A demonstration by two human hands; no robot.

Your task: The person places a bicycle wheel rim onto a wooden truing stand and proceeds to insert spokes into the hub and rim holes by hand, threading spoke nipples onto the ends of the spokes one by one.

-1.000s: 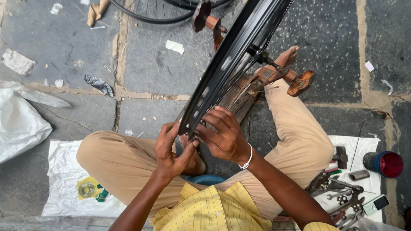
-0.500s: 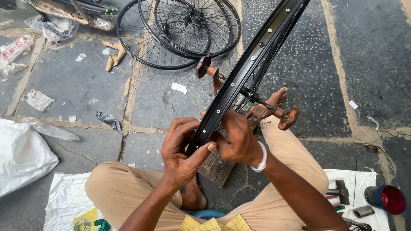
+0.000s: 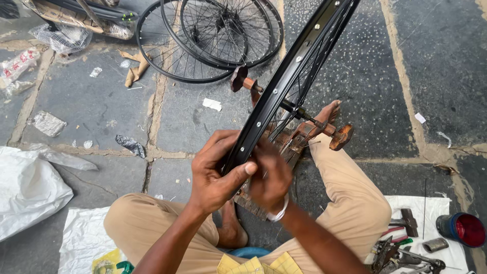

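A black bicycle wheel rim (image 3: 294, 71) with spokes stands on edge in a rusty wooden truing stand (image 3: 299, 139) in front of me. My left hand (image 3: 215, 175) grips the near part of the rim, thumb pressed across its inner face. Just to its right, my right hand (image 3: 269, 180), wearing a white bangle, is closed at the rim's right side among the spokes; what its fingers pinch is hidden. I sit cross-legged in tan trousers, one bare foot (image 3: 329, 114) resting by the stand.
Two more spoked wheels (image 3: 213, 35) lie on the stone floor at the back. A hammer (image 3: 406, 220), metal tools (image 3: 406, 256) and a red-lidded can (image 3: 464, 228) rest on white sheeting at right. A white sack (image 3: 28, 187) lies at left, with litter scattered around.
The view has tilted up, showing more floor and the wheels behind. Both hands stay on the rim; my left thumb now presses over the inner face and my right hand has shifted lower.
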